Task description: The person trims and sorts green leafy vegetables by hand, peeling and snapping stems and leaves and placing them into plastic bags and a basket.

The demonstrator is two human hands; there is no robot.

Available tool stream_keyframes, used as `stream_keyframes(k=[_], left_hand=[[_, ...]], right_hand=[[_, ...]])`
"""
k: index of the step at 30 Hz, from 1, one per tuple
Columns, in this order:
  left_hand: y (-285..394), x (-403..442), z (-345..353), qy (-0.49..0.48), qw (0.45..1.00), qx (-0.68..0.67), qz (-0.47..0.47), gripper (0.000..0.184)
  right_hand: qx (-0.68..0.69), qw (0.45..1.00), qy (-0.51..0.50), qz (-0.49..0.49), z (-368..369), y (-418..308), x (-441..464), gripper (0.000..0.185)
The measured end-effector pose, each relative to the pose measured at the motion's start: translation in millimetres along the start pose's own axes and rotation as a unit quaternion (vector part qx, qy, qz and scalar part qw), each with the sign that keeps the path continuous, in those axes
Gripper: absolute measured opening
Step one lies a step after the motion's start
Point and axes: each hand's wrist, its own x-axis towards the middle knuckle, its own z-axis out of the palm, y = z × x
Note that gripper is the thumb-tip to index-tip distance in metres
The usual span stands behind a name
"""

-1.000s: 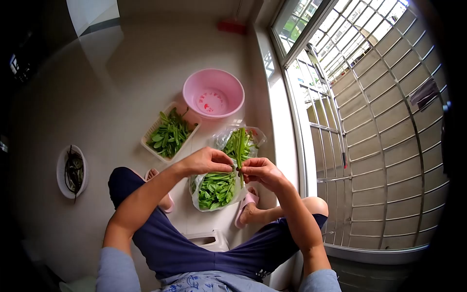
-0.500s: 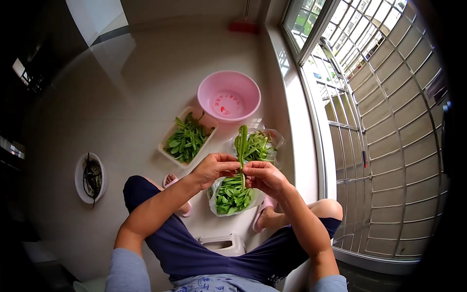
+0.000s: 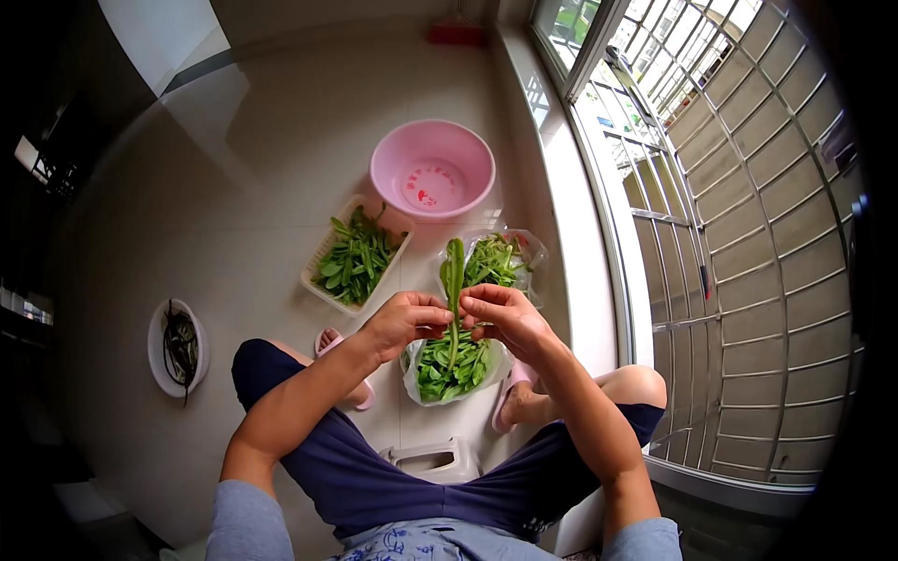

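The fingertips of the left hand (image 3: pixel 404 323) were pinched narrowly on a leafy stalk (image 3: pixel 454 271), about midway along its length. The right hand (image 3: pixel 513 316) had its fingers curled beside the stalk, on the other side from the left; whether their tips touched it, or had closed on anything, I cannot tell. Half a second before, both sets of fingertips had met at the stalk, and now the right ones sat a little back from it and slightly higher up. The stalk stood nearly upright in the view in both moments, its broad leaf end rising above the fingers (a long, pale-ribbed green blade) and its thin end reaching down below them.

Under that lower end, an open plastic bag (image 3: pixel 412 385) held a heap of green leaves (image 3: pixel 449 372). Beyond the right hand was a second clear bag (image 3: pixel 529 247) with cut greens (image 3: pixel 494 261) in it. Farther out and to the left, a cream basket (image 3: pixel 327 297) held more leafy greens (image 3: pixel 357 259), and a pink basin (image 3: pixel 432 159) stood just beside that basket, red print showing on its bottom. Well apart, at the far left, an oval white basket (image 3: pixel 201 348) contained dark, slender strands (image 3: pixel 179 345). Closer to the body, a light stool (image 3: pixel 458 460) showed between the person's knees.
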Motion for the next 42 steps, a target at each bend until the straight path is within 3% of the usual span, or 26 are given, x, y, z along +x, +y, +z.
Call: stream_keyframes(k=[6,11,15,21,24,26,27,29,30,31,32,33,34,35,38,40,42], left_hand=[[-5.9,0.1,4.1,-0.025,0.999,0.017,-0.024,0.009],[-11.6,3.3,-1.4,-0.059,0.995,-0.016,-0.076,0.007],[-17.9,6.3,-4.4,-0.085,0.989,-0.018,-0.12,0.004],[-17.4,6.9,-0.3,-0.105,0.984,0.012,-0.146,0.009],[-18.5,7.7,-1.4,-0.119,0.982,0.014,-0.148,0.009],[-17.9,9.0,-2.3,-0.12,0.982,0.017,-0.147,0.009],[-17.6,9.7,-4.3,-0.117,0.983,0.014,-0.143,0.004],[-18.0,9.8,-9.2,-0.112,0.984,0.009,-0.142,0.008],[-16.6,11.6,-11.8,-0.118,0.982,0.051,-0.135,0.009],[-14.6,13.3,-13.9,-0.124,0.98,0.092,-0.127,0.009],[-12.7,14.1,-15.7,-0.121,0.981,0.091,-0.125,0.009],[-10.8,14.1,-17.9,-0.116,0.973,0.174,-0.097,0.01],[-8.7,13.6,-20.5,-0.109,0.958,0.257,-0.07,0.011],[-6.0,13.3,-22.2,-0.102,0.958,0.257,-0.07,0.011],[-1.8,12.9,-21.8,-0.067,0.975,0.197,-0.073,0.01],[-3.1,17.7,-23.7,-0.052,0.978,0.19,-0.074,0.01],[-3.9,19.6,-23.6,-0.039,0.979,0.183,-0.081,0.011]], right_hand=[[0.023,1.0,-0.002,-0.013,-9.2,11.9,4.9,0.009],[0.072,0.996,-0.02,0.045,-18.3,20.4,-0.5,0.011],[0.119,0.99,-0.074,0.027,-26.2,21.6,0.3,0.023],[0.165,0.976,-0.14,0.022,-35.1,21.5,4.4,0.019],[0.126,0.985,-0.117,0.017,-35.8,23.9,6.3,0.013],[-0.016,0.997,-0.061,-0.039,-34.2,22.4,7.1,0.009],[-0.017,0.997,-0.065,-0.038,-32.4,20.5,7.7,0.009],[-0.233,0.963,-0.004,-0.138,-27.8,19.5,6.3,0.006],[-0.347,0.908,0.008,-0.235,-30.1,20.8,8.2,0.004],[-0.348,0.907,0.005,-0.236,-34.1,18.2,8.2,0.004],[-0.28,0.942,0.001,-0.184,-39.0,13.5,7.3,0.005],[-0.209,0.969,-0.004,-0.131,-44.6,10.2,7.4,0.006],[-0.135,0.981,0.002,-0.139,-53.7,11.5,12.0,0.007],[-0.133,0.979,0.043,-0.148,-60.4,11.3,17.1,0.008],[-0.277,0.923,0.171,-0.205,-74.5,9.0,35.9,0.013],[-0.375,0.856,0.242,-0.259,-83.5,4.6,50.7,0.022],[-0.471,0.796,0.26,-0.278,-101.9,10.7,60.6,0.031]])
